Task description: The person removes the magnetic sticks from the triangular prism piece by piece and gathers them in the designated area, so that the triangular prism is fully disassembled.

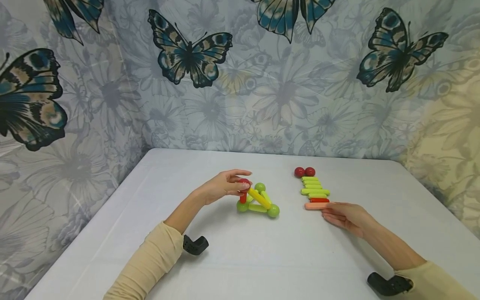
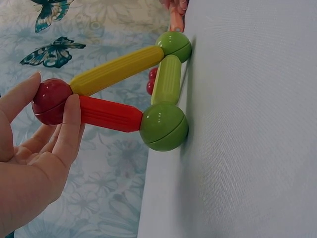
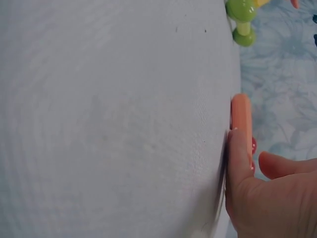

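We take the step in hand to be building up a small frame of balls and sticks, the left hand steadying it while the right hand deals with one more piece. The left hand pinches the red ball at the frame's top, thumb on one side and fingers on the other. Sloping down from that ball are the red stick, nearest below the left hand, and the yellow stick, which runs toward the right hand's side. Their lower ends meet green balls, joined by green sticks into a base on the table.

Well apart from the frame, the right hand has its fingers at the near end of the orange stick. The right wrist view shows the thumb standing off, so we cannot tell whether it truly grips. Just beyond that stick, going away from the right hand, lies a row of spare sticks, with two red balls at its far end.

In our judgement, the next move calls for a sure pinch on the orange stick and a still left hand, since a tug at the top could unseat a joint.
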Motion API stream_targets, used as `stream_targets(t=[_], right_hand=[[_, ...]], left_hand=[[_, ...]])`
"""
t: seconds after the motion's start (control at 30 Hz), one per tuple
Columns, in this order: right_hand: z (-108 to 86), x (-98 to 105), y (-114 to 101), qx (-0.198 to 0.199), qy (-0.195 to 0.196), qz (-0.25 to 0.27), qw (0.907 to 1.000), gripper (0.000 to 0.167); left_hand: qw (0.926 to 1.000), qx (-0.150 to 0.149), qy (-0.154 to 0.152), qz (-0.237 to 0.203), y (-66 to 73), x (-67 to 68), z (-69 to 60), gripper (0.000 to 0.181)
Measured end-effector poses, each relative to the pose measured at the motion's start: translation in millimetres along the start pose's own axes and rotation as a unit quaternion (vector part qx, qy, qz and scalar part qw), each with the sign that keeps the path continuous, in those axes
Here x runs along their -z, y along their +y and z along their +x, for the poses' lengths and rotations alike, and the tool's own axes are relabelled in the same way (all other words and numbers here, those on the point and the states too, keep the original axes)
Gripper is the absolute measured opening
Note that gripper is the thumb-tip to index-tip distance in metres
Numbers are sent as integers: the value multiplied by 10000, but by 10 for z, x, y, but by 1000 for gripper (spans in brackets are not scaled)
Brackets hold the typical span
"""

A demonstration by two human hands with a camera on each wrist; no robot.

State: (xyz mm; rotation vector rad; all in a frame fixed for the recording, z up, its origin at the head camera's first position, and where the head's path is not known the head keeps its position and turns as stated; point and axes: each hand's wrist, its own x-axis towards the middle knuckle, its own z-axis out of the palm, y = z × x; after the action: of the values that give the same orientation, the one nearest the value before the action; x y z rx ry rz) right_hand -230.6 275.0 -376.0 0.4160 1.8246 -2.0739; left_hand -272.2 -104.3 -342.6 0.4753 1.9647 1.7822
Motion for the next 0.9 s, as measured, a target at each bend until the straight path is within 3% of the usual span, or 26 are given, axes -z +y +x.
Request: stream_targets(t=[0.63,0.77,0.9], right_hand=[[-51,-54,2,-4,-148,57,9999,72],[-98,-47,-12,9,52,-318,9995,77],[-149,-54,-31,174,265,-1150,9929,77]], left_hand=[[10000,-4,24,-9,-17,-1,8,47],[10000,7,-9,10,-11,-4,2,48],[10000,3,10,21,9,-6,-12,48]])
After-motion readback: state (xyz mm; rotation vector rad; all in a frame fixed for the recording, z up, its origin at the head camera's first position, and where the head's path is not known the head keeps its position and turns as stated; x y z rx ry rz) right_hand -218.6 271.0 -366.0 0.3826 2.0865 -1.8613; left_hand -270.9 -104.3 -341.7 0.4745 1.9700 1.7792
